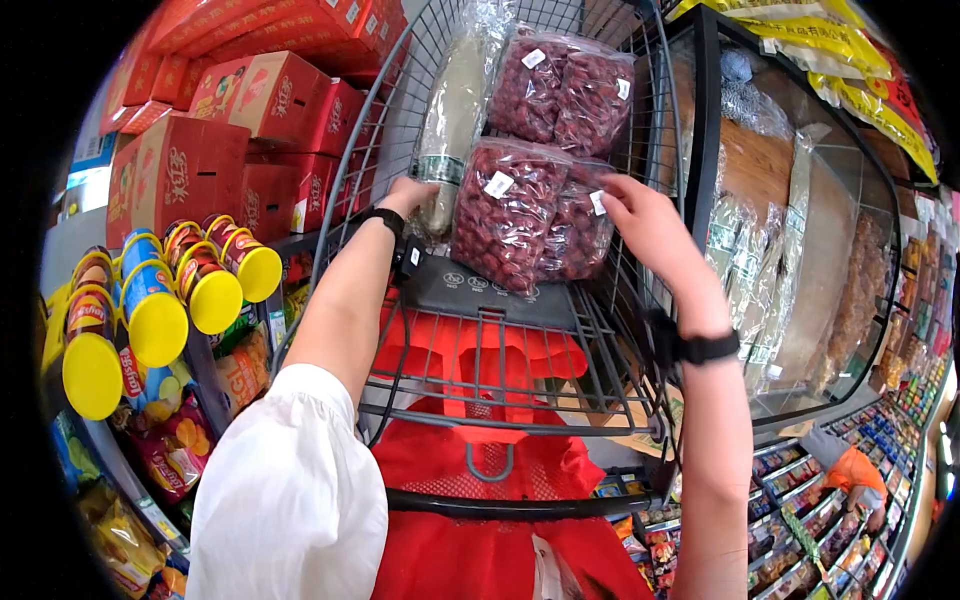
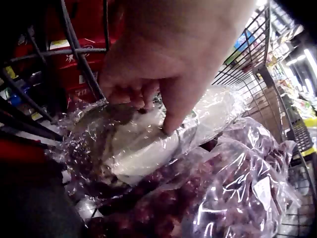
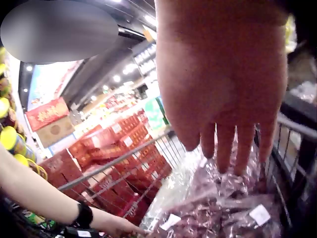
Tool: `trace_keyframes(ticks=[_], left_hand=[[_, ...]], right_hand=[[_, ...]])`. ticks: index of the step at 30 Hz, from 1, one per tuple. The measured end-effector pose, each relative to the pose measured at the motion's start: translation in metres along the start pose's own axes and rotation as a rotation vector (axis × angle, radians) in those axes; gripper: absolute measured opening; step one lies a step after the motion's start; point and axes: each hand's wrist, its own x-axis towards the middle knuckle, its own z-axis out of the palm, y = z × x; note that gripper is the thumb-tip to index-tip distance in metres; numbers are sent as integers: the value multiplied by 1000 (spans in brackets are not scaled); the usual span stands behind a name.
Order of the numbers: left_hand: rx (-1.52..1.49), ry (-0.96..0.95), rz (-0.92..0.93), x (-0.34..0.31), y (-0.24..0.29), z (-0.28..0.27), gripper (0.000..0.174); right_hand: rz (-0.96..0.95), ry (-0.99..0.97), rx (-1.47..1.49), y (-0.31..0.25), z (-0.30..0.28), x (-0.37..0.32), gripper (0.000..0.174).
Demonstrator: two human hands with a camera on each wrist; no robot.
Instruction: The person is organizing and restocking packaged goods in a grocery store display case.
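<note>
The left grip [image 1: 408,194] pinches the long pack [image 1: 458,100] near its closer end, by the green band, with the thumb to one side and the fingers curled to the other; the pack lies lengthwise in the cart [image 1: 430,292], just beside the bags [image 1: 505,220] of dark red fruit; the right grip [image 1: 645,225] is above these bags, its fingers straight and spread a little, holding nothing; whether it touches the plastic, I cannot tell. The pack I judge rather stiff but brittle inside, with slippery film, so it is better to take it around the firm body than by the loose wrap; the bags seem heavier and soft, and want support from below. Outside the cart, red boxes [image 1: 175,180] and yellow-lidded tubes [image 1: 255,272] stand on the left; similar packs [image 1: 735,240] are on the right.
</note>
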Motion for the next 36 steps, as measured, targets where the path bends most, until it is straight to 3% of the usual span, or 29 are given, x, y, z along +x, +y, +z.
trace_keyframes(ticks=[1, 3, 7, 9, 10, 12, 13, 16, 17, 19, 20, 21, 22, 24, 25, 27, 30, 32, 36], left_hand=[[-71, -68, 7, 2, -2, -2, 49], [-121, 37, 44, -32, 23, -4, 32], [-36, 58, 168, -15, 20, 17, 25], [-59, 366, 259, -24, 34, 18, 25], [-58, 367, 263, -28, 40, 13, 25], [-437, 317, 355, -35, 56, 1, 34], [-346, 316, 408, -33, 61, -8, 40], [-587, -38, 464, -81, 115, -46, 32], [-597, -34, 468, -105, 136, -55, 33], [-718, -377, 513, -118, 158, -73, 37], [-720, -465, 566, -137, 173, -81, 39], [-720, -554, 622, -159, 185, -87, 41], [-607, -448, 625, -176, 194, -92, 43], [-471, -533, 730, -200, 205, -103, 45], [-338, -611, 805, -215, 211, -106, 47], [-407, -663, 752, -254, 219, -107, 48], [-371, -668, 822, -314, 227, -100, 48], [-207, -712, 684, -358, 229, -99, 50], [-259, -729, 667, -422, 219, -78, 48]], right_hand=[[74, 14, -18, 8, 16, 16, 29], [106, 89, -13, 31, 56, 34, 27], [169, 25, 122, 45, 113, 34, 26], [178, 88, 181, 39, 128, 28, 26], [227, 113, 191, 33, 129, 28, 26], [255, 141, 247, 24, 126, 31, 27], [284, 165, 301, 21, 125, 32, 29], [283, 185, 526, 22, 124, 42, 40], [279, 197, 527, 18, 117, 45, 40], [377, 169, 895, 7, 96, 52, 54], [330, 121, 1186, -10, 73, 47, 61], [286, 122, 1377, -27, 49, 43, 56], [176, 168, 1503, -34, 31, 42, 53], [39, 191, 1732, -38, -7, 36, 46], [8, 305, 1683, -55, -31, 26, 47], [-46, 299, 1654, -68, -65, 12, 46], [-183, 401, 1632, -98, -103, -23, 44], [-235, 411, 1643, -110, -130, -50, 44], [-276, 543, 1610, -115, -170, -109, 38]])
